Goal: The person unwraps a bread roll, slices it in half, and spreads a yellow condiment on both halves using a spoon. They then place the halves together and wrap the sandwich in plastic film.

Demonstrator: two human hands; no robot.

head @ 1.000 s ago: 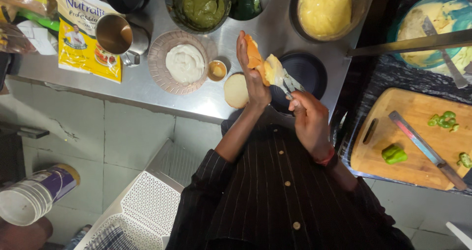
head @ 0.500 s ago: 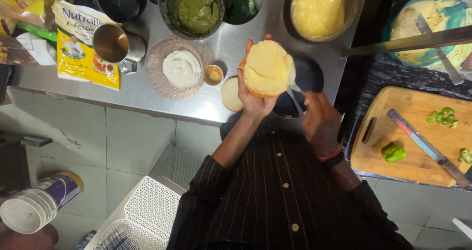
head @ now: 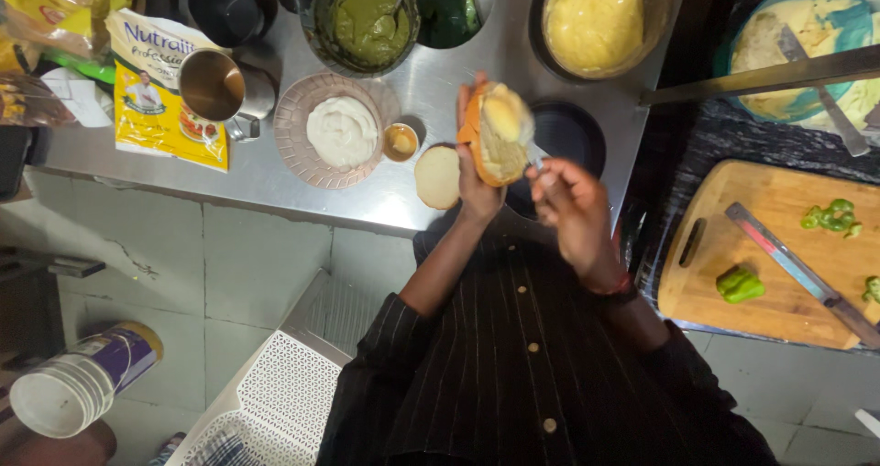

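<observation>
Steel counter (head: pixel 275 177) spans 9 to 12 o'clock. Cutting board (head: pixel 779 255) with knife (head: pixel 797 274) and green pepper pieces (head: pixel 739 284) sits at 3 o'clock. Bowl of yellow spread (head: pixel 594 17) at 12 o'clock, green sauce bowl (head: pixel 365 21) at 11, plate of white cream (head: pixel 341 131) at 10. Left hand (head: pixel 477 186) grasps a bun half (head: pixel 495 134) at centre, tilted. Right hand (head: pixel 573 214) grips a thin utensil (head: pixel 536 159) touching the bun. Second bun half (head: pixel 437 176) lies just left on the counter.

Soft glare is seen on the brushed steel counter (head: pixel 275 186), the far right is left dim, and motion blur is shown around the raised bun half (head: pixel 496 132).
</observation>
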